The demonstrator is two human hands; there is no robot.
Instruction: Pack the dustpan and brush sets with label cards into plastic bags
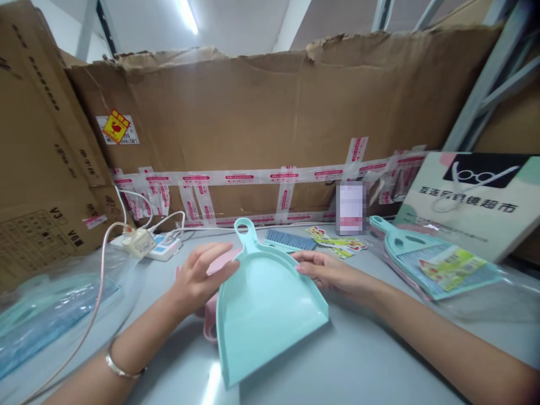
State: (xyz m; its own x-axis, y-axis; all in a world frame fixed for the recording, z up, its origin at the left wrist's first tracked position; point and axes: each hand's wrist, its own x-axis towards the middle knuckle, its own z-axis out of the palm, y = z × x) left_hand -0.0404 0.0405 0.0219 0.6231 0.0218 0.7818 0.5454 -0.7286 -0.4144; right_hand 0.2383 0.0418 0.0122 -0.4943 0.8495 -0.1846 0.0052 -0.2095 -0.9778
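Note:
A mint-green dustpan (pixel 265 306) is held tilted above the grey table, its handle with a hanging hole pointing away from me. My left hand (pixel 202 278) grips its left edge below the handle, thumb on the near face. On the opposite edge, my right hand (pixel 316 269) pinches the rim between thumb and fingers. Behind the dustpan lies a pink plastic thing (pixel 210 320), mostly hidden, so its kind is unclear. A small brush with blue bristles (pixel 291 240) rests just beyond my right hand, beside green-and-yellow label cards (pixel 335 242).
A bagged dustpan-and-brush set (pixel 439 261) lies at right, before a printed bag (pixel 468 197). More mint-green and blue items in clear plastic (pixel 54 309) are at left, near a power strip (pixel 166 247) with a trailing cable (pixel 99 287). A cardboard wall (pixel 261 112) closes the back.

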